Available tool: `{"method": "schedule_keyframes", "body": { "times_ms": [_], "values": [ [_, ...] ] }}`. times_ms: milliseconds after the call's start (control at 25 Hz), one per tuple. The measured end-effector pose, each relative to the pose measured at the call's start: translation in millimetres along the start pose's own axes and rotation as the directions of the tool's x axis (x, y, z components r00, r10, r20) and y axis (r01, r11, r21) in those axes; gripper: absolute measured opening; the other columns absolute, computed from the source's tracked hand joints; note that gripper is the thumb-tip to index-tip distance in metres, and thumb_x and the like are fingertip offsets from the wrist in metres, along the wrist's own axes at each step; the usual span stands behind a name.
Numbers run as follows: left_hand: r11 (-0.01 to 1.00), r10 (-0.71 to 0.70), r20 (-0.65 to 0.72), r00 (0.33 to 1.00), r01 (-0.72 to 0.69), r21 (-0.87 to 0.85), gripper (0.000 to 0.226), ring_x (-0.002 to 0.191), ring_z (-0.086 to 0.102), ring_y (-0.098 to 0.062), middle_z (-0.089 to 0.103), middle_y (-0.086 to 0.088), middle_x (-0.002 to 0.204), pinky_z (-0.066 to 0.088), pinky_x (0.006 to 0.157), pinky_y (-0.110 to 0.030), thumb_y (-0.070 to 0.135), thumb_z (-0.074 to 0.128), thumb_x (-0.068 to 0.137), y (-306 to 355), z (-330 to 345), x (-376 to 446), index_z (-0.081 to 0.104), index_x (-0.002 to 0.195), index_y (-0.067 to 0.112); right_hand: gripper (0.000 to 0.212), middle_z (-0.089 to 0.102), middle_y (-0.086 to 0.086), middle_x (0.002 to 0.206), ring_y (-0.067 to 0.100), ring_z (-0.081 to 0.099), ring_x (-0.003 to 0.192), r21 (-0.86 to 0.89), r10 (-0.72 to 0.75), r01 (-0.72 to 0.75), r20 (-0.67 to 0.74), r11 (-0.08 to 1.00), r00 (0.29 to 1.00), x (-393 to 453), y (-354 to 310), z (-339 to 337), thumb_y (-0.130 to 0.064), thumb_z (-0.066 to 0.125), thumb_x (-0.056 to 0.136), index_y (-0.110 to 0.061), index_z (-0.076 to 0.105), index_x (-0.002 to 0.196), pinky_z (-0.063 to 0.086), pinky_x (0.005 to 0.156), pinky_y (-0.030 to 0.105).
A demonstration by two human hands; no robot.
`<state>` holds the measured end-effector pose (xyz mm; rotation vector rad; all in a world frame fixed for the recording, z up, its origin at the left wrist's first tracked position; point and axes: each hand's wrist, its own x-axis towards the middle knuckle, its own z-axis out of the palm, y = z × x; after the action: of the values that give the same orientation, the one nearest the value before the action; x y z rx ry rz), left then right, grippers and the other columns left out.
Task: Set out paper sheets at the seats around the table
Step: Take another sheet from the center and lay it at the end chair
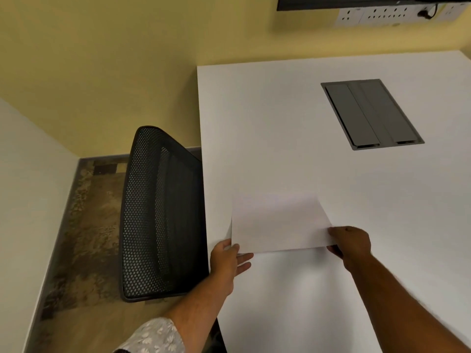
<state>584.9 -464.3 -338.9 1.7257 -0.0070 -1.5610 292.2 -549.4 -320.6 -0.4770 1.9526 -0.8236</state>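
Observation:
A white paper sheet (279, 222) is held low over the white table (293, 123), near its left edge. My left hand (226, 258) grips the sheet's near left corner, thumb on top and fingers spread underneath. My right hand (350, 242) pinches the near right corner. The sheet's far part looks blurred and I cannot tell whether it touches the tabletop. A black mesh chair (160, 215) stands pushed against the table's left side, right beside the sheet.
A grey cable hatch (370, 114) is set into the tabletop farther out. Yellow wall behind holds white power sockets (382, 14) and a dark screen edge (356, 2). Patterned carpet (89, 225) and a white wall lie left of the chair.

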Motion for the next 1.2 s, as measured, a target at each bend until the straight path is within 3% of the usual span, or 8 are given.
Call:
{"method": "schedule_keyframes", "body": {
  "times_ms": [480, 560, 640, 800, 880, 1000, 1080, 1200],
  "values": [
    [0.953, 0.127, -0.12, 0.985, -0.088, 0.289, 0.034, 0.068, 0.076, -0.027, 0.076, -0.018, 0.094, 0.066, 0.063, -0.037, 0.014, 0.079, 0.09, 11, 10, 45, 0.051, 0.109, 0.016, 0.012, 0.07, 0.025, 0.103, 0.038, 0.067, 0.09, -0.077, -0.01, 0.011, 0.008, 0.997, 1.0, 61, -11, 40, -0.004, 0.077, 0.089, -0.006, 0.069, 0.08, 0.058, 0.064, 0.038],
    [0.812, 0.261, -0.068, 0.963, -0.18, 0.555, 0.036, 0.067, 0.071, -0.02, 0.074, -0.012, 0.094, 0.06, 0.055, -0.032, 0.027, 0.082, 0.089, 13, -1, 47, 0.051, 0.105, 0.019, 0.012, 0.072, 0.03, 0.105, 0.039, 0.068, 0.084, -0.089, -0.002, 0.002, 0.0, 0.996, 1.0, 65, -3, 40, -0.006, 0.078, 0.089, -0.005, 0.07, 0.08, 0.063, 0.072, 0.048],
    [0.531, 0.458, 0.029, 0.888, -0.299, 0.793, 0.035, 0.08, 0.065, -0.015, 0.068, -0.001, 0.098, 0.052, 0.058, -0.026, 0.037, 0.079, 0.09, 16, -12, 50, 0.053, 0.107, 0.023, 0.015, 0.073, 0.03, 0.1, 0.038, 0.067, 0.077, -0.094, 0.006, -0.004, 0.013, 0.996, 1.0, 66, 3, 40, -0.011, 0.079, 0.089, -0.005, 0.07, 0.079, 0.062, 0.082, 0.058],
    [0.118, 0.664, 0.33, 0.671, -0.53, 0.839, 0.047, 0.125, 0.05, -0.016, 0.057, 0.006, 0.135, 0.05, 0.103, -0.036, 0.037, 0.08, 0.088, 28, -13, 65, 0.06, 0.129, 0.025, 0.021, 0.074, 0.013, 0.081, 0.038, 0.071, 0.078, -0.271, -0.138, 0.129, -0.012, 0.954, 0.99, 58, 0, 32, -0.03, 0.078, 0.087, -0.012, 0.069, 0.081, 0.06, 0.074, 0.045],
    [0.013, 0.605, 0.453, 0.655, -0.576, 0.817, 0.063, 0.146, 0.037, -0.018, 0.044, 0.005, 0.157, 0.036, 0.121, -0.043, 0.041, 0.077, 0.09, 34, -9, 76, 0.053, 0.147, 0.027, 0.015, 0.071, -0.001, 0.088, 0.029, 0.07, 0.087, -0.445, -0.298, 0.264, -0.005, 0.856, 0.955, 52, -1, 28, -0.033, 0.073, 0.088, -0.019, 0.069, 0.089, 0.051, 0.069, 0.033],
    [-0.111, 0.52, 0.515, 0.681, -0.544, 0.832, 0.077, 0.159, 0.016, -0.02, 0.022, 0.005, 0.172, 0.018, 0.129, -0.049, 0.053, 0.067, 0.094, 38, -9, 89, 0.035, 0.16, 0.03, 0.029, 0.066, 0.001, 0.117, 0.026, 0.066, 0.103, -0.62, -0.514, 0.498, 0.171, 0.607, 0.84, 51, 13, 27, -0.035, 0.078, 0.085, -0.024, 0.07, 0.111, 0.052, 0.085, 0.035],
    [-0.166, 0.513, 0.52, 0.683, -0.515, 0.841, 0.078, 0.16, 0.012, -0.021, 0.017, 0.005, 0.174, 0.015, 0.13, -0.049, 0.056, 0.063, 0.096, 38, -10, 93, 0.032, 0.162, 0.03, 0.041, 0.061, 0.003, 0.13, 0.03, 0.06, 0.117, -0.668, -0.536, 0.59, 0.324, 0.454, 0.779, 52, 28, 29, -0.038, 0.08, 0.084, -0.024, 0.069, 0.121, 0.052, 0.095, 0.041],
    [-0.167, 0.532, 0.49, 0.691, -0.482, 0.86, 0.074, 0.16, 0.014, -0.019, 0.016, 0.007, 0.174, 0.018, 0.129, -0.049, 0.053, 0.059, 0.099, 39, -7, 93, 0.03, 0.163, 0.031, 0.054, 0.05, 0.0, 0.15, 0.03, 0.047, 0.136, -0.727, -0.462, 0.569, 0.382, 0.384, 0.801, 47, 42, 31, -0.043, 0.076, 0.086, -0.025, 0.063, 0.135, 0.05, 0.104, 0.048]
  ]
}}
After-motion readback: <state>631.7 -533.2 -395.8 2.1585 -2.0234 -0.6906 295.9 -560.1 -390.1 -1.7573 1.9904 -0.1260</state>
